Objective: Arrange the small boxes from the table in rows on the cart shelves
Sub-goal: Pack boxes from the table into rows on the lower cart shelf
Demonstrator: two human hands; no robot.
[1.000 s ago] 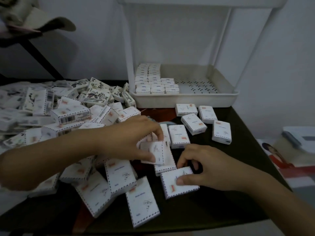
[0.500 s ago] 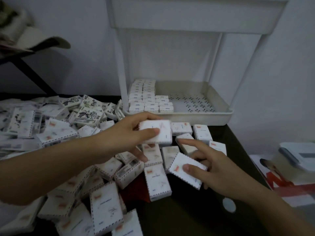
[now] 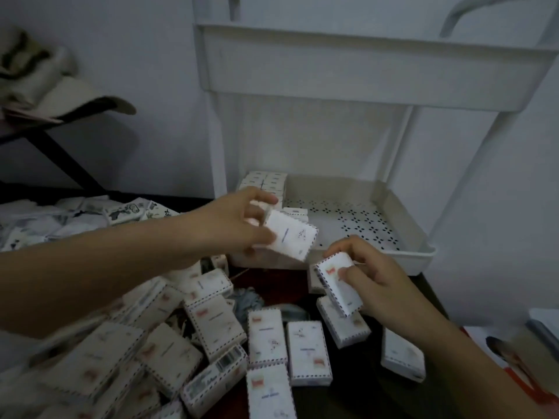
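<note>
Pinching a small white cardboard box (image 3: 290,237) above the white perforated cart shelf (image 3: 419,238) at centre frame, the left hand (image 3: 239,225) likely needed to seat it flush against the rows; the right hand (image 3: 375,282) gripped another box (image 3: 337,282).

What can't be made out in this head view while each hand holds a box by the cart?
Head view only:
1. Rows of boxes on the lower shelf: the left hand and its left-hand box cover the front ones; no count.
2. Upper shelf contents: hidden by its own wall, seen from below.
3. Print on the right-hand box in the right hand: blurred, too small.
4. Printed sheet: cut off by the right edge.
</note>
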